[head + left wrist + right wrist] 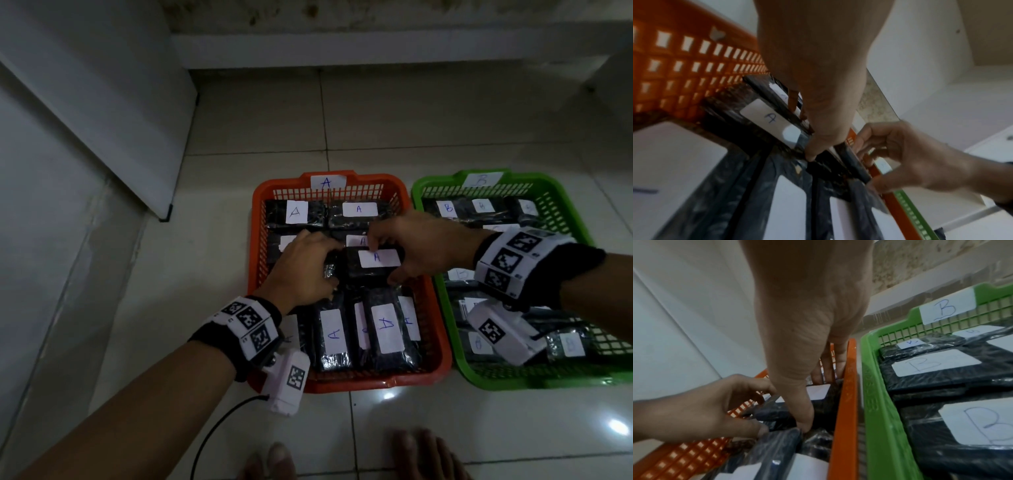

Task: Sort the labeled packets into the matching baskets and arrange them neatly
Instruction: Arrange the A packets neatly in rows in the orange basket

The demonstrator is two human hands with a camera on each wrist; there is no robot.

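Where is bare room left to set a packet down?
Bare tile floor beyond and left of the orange basket. The orange and the green basket look packed with packets, and both hands crowd the orange one's middle.

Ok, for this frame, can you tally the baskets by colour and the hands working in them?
Orange basket, labeled A: 1
Green basket, labeled B: 1
Hands: 2, the left hand and the right hand, both gripping one A packet over the orange basket
Total: 4
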